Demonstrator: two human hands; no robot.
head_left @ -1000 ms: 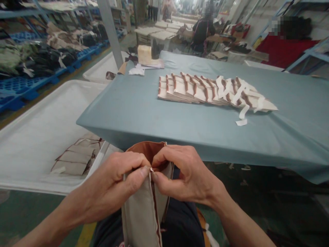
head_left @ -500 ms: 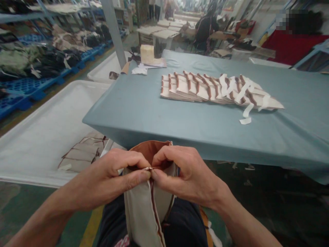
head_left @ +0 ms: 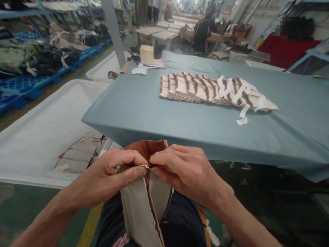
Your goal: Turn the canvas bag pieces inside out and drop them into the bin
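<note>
A cream fabric bag piece [head_left: 138, 206] with brown-edged seams and a brown lining stands upright on my lap, its mouth facing up. My left hand [head_left: 120, 171] pinches the top edge at a seam between thumb and forefinger. Right beside it, my right hand [head_left: 182, 168] grips the same rim on the other side of that seam, thumb outside and fingers toward the lining. Both sets of fingertips almost meet there. The fingers cover part of the rim.
Ahead lies a table with a blue-grey cover [head_left: 123, 113]. On it rest an overlapping row of cream pieces [head_left: 190, 87] with white strips, and a yellowish block [head_left: 146, 55]. A white bin [head_left: 38, 127] at left holds similar pieces [head_left: 79, 154]. A person [head_left: 204, 31] sits farther back.
My right hand has shifted its hold slightly, its fingers now more extended along the rim. The left hand keeps its pinch. The view has moved a little.
</note>
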